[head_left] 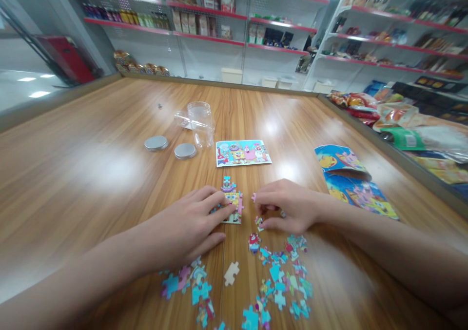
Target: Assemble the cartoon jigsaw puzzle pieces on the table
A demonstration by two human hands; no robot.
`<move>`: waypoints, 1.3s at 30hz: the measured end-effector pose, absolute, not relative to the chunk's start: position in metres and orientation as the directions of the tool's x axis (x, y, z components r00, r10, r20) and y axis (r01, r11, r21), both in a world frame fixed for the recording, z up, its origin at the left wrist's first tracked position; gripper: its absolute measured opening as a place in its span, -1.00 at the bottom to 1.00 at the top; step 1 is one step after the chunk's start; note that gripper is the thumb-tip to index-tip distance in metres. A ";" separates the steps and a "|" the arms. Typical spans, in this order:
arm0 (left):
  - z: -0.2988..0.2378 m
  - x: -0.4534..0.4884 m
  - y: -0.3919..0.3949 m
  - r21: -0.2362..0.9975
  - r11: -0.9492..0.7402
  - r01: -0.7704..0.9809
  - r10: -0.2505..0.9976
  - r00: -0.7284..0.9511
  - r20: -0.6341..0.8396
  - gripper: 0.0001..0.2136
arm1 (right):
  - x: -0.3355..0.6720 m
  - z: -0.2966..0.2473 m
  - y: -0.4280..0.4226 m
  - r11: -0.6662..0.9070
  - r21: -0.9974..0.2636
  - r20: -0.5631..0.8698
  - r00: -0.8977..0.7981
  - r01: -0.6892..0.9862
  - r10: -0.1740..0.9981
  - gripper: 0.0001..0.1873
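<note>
My left hand point(192, 225) lies flat on the wooden table point(91, 164), its fingers spread and resting on a small joined cluster of puzzle pieces point(234, 201). Just to the right, my right hand point(287, 205) is curled, its fingertips pinching a small pink puzzle piece point(253, 197) close to the cluster. Several loose puzzle pieces point(281, 276), mostly blue and pink, lie scattered in front of both hands. One piece point(231, 273) lies face down, showing its pale back.
A cartoon reference picture point(243, 152) lies beyond the hands. Behind it stand clear plastic jars point(200, 123) and two metal lids point(170, 146). Colourful printed bags point(353, 179) lie to the right. Snack packets point(402, 120) and shop shelves point(208, 37) ring the table.
</note>
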State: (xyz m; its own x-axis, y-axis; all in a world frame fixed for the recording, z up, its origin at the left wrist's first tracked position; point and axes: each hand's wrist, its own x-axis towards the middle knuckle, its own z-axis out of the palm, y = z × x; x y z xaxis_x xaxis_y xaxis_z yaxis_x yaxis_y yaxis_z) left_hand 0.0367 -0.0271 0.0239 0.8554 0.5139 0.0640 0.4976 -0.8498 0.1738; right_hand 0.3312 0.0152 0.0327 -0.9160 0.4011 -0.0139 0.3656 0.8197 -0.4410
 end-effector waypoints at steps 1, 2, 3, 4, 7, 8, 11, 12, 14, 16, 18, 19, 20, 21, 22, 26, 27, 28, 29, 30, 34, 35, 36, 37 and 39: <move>0.024 0.037 -0.027 0.173 -0.850 0.498 0.514 0.856 0.059 -0.57 | 0.331 0.031 0.014 0.823 -0.437 -0.011 -0.917 0.363 0.398 -0.79; 0.024 0.037 -0.027 0.172 -0.850 0.498 0.513 0.857 0.056 -0.57 | 0.331 0.029 0.014 0.826 -0.432 -0.005 -0.917 0.361 0.398 -0.80; 0.024 0.037 -0.027 0.170 -0.850 0.498 0.513 0.857 0.056 -0.57 | 0.331 0.027 0.013 0.830 -0.427 0.006 -0.916 0.360 0.400 -0.81; 0.024 0.037 -0.027 0.168 -0.850 0.500 0.514 0.856 0.056 -0.57 | 0.331 0.025 0.012 0.834 -0.423 0.018 -0.917 0.355 0.400 -0.81; 0.022 0.036 -0.027 0.160 -0.848 0.506 0.520 0.852 0.060 -0.56 | 0.330 0.021 0.012 0.842 -0.421 0.053 -0.918 0.337 0.394 -0.80; 0.022 0.036 -0.026 0.158 -0.848 0.506 0.520 0.852 0.062 -0.56 | 0.330 0.020 0.012 0.842 -0.425 0.061 -0.917 0.333 0.393 -0.79; 0.021 0.035 -0.025 0.158 -0.859 0.486 0.502 0.861 0.079 -0.57 | 0.328 0.019 0.012 0.837 -0.432 0.085 -0.909 0.335 0.407 -0.79; 0.020 0.035 -0.025 0.158 -0.863 0.479 0.496 0.864 0.088 -0.57 | 0.328 0.019 0.012 0.837 -0.428 0.096 -0.904 0.341 0.417 -0.79; 0.020 0.035 -0.024 0.155 -0.866 0.475 0.492 0.864 0.101 -0.58 | 0.326 0.017 0.012 0.838 -0.422 0.127 -0.892 0.347 0.433 -0.77; 0.019 0.034 -0.024 0.148 -0.868 0.473 0.490 0.864 0.113 -0.59 | 0.325 0.012 0.014 0.840 -0.427 0.156 -0.888 0.334 0.433 -0.74; 0.018 0.033 -0.023 0.143 -0.868 0.475 0.492 0.861 0.128 -0.60 | 0.326 0.008 0.019 0.836 -0.442 0.181 -0.880 0.326 0.439 -0.67; 0.018 0.033 -0.023 0.142 -0.870 0.473 0.490 0.861 0.135 -0.60 | 0.327 0.007 0.021 0.830 -0.455 0.187 -0.877 0.322 0.443 -0.63; 0.018 0.032 -0.023 0.143 -0.871 0.469 0.487 0.862 0.140 -0.61 | 0.328 0.007 0.023 0.823 -0.472 0.190 -0.875 0.317 0.446 -0.61; 0.018 0.032 -0.022 0.144 -0.874 0.464 0.483 0.864 0.142 -0.62 | 0.330 0.010 0.023 0.818 -0.492 0.186 -0.881 0.299 0.434 -0.60; 0.018 0.032 -0.022 0.145 -0.875 0.462 0.481 0.866 0.140 -0.63 | 0.331 0.016 0.022 0.815 -0.510 0.168 -0.897 0.276 0.409 -0.62; 0.018 0.032 -0.022 0.140 -0.875 0.463 0.479 0.869 0.120 -0.62 | 0.327 0.058 -0.006 0.837 -0.486 -0.089 -0.966 0.253 0.241 -0.67; 0.018 0.032 -0.022 0.139 -0.875 0.464 0.480 0.869 0.119 -0.61 | 0.324 0.069 -0.018 0.852 -0.423 -0.192 -0.949 0.309 0.249 -0.64; 0.018 0.032 -0.022 0.138 -0.875 0.464 0.480 0.869 0.119 -0.60 | 0.321 0.078 -0.030 0.866 -0.339 -0.271 -0.920 0.366 0.283 -0.61; 0.018 0.032 -0.022 0.138 -0.876 0.462 0.478 0.870 0.119 -0.59 | 0.318 0.085 -0.041 0.875 -0.258 -0.320 -0.891 0.410 0.323 -0.60; 0.017 0.032 -0.023 0.139 -0.877 0.461 0.476 0.872 0.116 -0.59 | 0.315 0.089 -0.050 0.883 -0.204 -0.355 -0.872 0.423 0.336 -0.64; 0.018 0.032 -0.023 0.151 -0.872 0.465 0.482 0.869 0.111 -0.59 | 0.310 0.085 -0.066 0.895 -0.161 -0.376 -0.864 0.416 0.334 -0.78; 0.019 0.033 -0.023 0.155 -0.870 0.467 0.486 0.867 0.114 -0.59 | 0.310 0.083 -0.066 0.894 -0.166 -0.380 -0.863 0.417 0.332 -0.78; 0.020 0.033 -0.024 0.158 -0.868 0.470 0.490 0.864 0.118 -0.59 | 0.311 0.081 -0.065 0.891 -0.166 -0.385 -0.860 0.422 0.336 -0.78; 0.021 0.034 -0.024 0.161 -0.867 0.472 0.492 0.862 0.120 -0.59 | 0.311 0.080 -0.064 0.888 -0.161 -0.390 -0.855 0.430 0.343 -0.78; 0.023 0.035 -0.025 0.163 -0.863 0.478 0.498 0.860 0.113 -0.58 | 0.310 0.080 -0.063 0.885 -0.147 -0.401 -0.844 0.442 0.355 -0.77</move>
